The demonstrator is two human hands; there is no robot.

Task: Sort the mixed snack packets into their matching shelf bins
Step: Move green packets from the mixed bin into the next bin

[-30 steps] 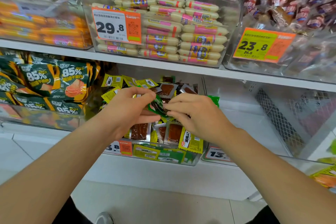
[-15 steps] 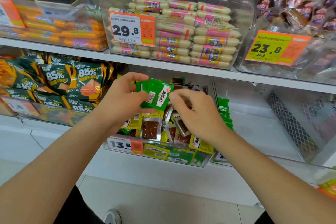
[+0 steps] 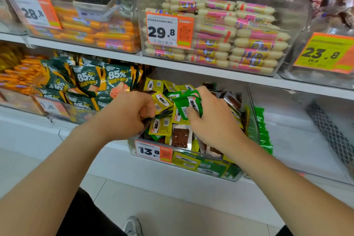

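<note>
At the middle bin of the lower shelf: the right hand [image 3: 214,120] grips a small bunch of green snack packets [image 3: 189,104] just above the heap, fingers curled round their lower edge.
Left hand [image 3: 124,115]: fingers curled tight, pinching the left edge of a yellow snack packet [image 3: 161,102] that touches the green bunch.
Mixed bin [image 3: 252,117]: a clear bin heaped with yellow, green and clear-windowed brown packets lying at all angles; a 13.8 price tag [image 3: 151,151] is on its front wall.
Right neighbour: a row of green packets [image 3: 263,134] stands just beyond the bin's clear side wall.
Left neighbour: dark green 85% pouches [image 3: 99,80] fill the next bin.
Upper shelf: pale sausages with pink labels [image 3: 239,40] lie stacked behind a 29.8 tag [image 3: 168,30], beside orange sausages [image 3: 92,30].
</note>
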